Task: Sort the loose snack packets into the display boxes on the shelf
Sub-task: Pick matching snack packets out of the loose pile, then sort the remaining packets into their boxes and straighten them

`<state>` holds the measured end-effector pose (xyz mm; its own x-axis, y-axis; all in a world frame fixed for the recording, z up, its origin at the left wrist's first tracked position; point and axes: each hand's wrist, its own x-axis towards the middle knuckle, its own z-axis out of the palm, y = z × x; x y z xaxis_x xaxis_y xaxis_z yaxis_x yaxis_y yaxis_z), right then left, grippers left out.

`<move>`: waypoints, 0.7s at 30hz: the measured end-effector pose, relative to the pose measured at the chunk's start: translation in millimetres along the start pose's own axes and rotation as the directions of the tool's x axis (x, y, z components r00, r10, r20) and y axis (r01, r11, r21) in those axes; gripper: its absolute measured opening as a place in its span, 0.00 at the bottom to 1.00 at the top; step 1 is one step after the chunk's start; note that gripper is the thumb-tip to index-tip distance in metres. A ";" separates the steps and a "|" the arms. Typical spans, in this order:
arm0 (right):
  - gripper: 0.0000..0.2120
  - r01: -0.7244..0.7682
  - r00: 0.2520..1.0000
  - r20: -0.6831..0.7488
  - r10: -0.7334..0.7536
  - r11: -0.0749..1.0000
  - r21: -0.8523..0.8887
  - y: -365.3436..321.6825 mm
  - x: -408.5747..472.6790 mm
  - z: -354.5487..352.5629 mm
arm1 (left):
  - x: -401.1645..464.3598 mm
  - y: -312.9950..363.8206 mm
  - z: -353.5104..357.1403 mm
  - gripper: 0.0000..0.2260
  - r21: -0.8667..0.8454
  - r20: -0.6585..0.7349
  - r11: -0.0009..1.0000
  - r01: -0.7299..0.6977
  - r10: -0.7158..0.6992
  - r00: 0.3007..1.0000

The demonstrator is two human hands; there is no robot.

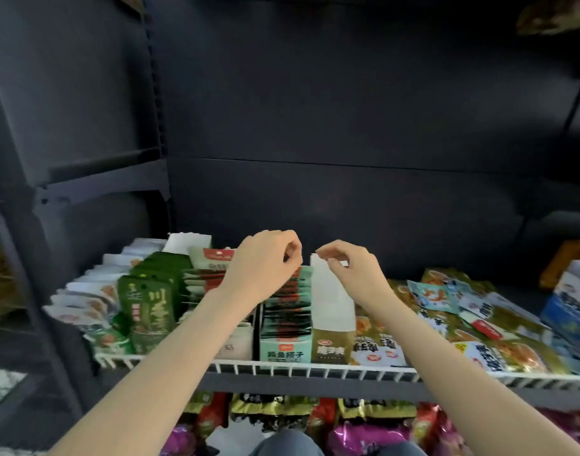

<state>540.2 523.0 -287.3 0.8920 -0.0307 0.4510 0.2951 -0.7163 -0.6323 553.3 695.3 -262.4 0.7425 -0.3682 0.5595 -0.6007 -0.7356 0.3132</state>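
A mint-green display box (283,352) stands on the wire shelf (315,368), filled with a row of upright red-and-black packets (287,319). Beside it on the right stands an olive box (331,347) with a tall white side flap (331,301). My left hand (265,261) hovers with curled fingers over the far end of the packet row; whether it holds a packet is hidden. My right hand (351,264) pinches the top back corner of the white flap. Loose snack packets (463,311) lie heaped to the right.
Dark green packets (150,307) and white packets (94,291) fill boxes on the left. A blue box (568,311) stands at the far right. A lower shelf holds purple and gold bags (364,436). The dark back panel rises behind the shelf.
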 end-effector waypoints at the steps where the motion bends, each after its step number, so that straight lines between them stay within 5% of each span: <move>1: 0.13 -0.035 0.999 -0.036 0.035 0.999 -0.011 14.4 -4.2 -11.5 | 5.2 16.8 14.0 0.06 -0.013 -0.006 1.000 -0.029 0.029 1.000; 8: 0.15 -0.413 0.908 -0.167 0.385 0.889 -0.196 145.7 -37.2 -76.8 | 51.7 118.6 147.9 0.10 -0.162 0.235 0.986 0.035 0.005 0.972; 16: 0.39 -0.647 0.703 -0.130 0.700 0.552 -0.526 261.5 -49.2 -125.8 | 82.2 136.5 284.4 0.27 -0.127 0.593 0.992 0.011 0.067 0.803; 18: 0.39 -0.613 0.715 -0.134 0.686 0.524 -0.591 271.4 -44.6 -124.9 | 83.9 136.4 299.4 0.27 -0.090 0.625 0.996 -0.017 0.070 0.778; 21: 0.26 -0.456 0.835 -0.132 0.534 0.536 -0.711 269.9 -35.5 -117.6 | 85.8 138.0 308.1 0.25 -0.045 0.622 0.998 -0.043 0.062 0.780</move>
<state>547.9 248.7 -399.9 0.8570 -0.5006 0.1220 -0.4917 -0.8654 -0.0969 625.4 387.0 -407.6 0.7264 -0.6869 -0.0217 -0.6451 -0.6924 0.3232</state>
